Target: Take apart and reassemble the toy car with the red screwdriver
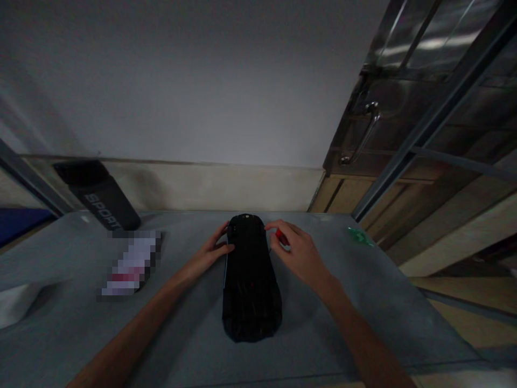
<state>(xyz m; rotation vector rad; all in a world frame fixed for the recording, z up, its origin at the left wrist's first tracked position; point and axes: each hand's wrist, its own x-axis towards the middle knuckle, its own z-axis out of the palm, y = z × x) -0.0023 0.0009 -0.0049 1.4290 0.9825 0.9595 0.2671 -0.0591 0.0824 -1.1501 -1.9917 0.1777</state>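
A long black object shaped like a toy car [251, 280] lies on the grey table, its narrower end toward the wall. Its dark surface shows little detail. My left hand [212, 249] grips its left side near the far end, thumb on top and fingers along the edge. At the opposite side, my right hand [297, 250] is closed round a small red piece [283, 236], mostly hidden by the fingers. The right index fingertip is at the black object's far right edge; I cannot tell whether it touches.
A dark bottle marked SPORT [103, 199] leans at the back left, near a blurred-out flat item [131, 264]. A white object [18, 304] sits at the left edge. On the right lies a green wrapper [359, 236]. The grey table [323, 345] meets a wall behind; metal frame bars [407, 156] rise at the right.
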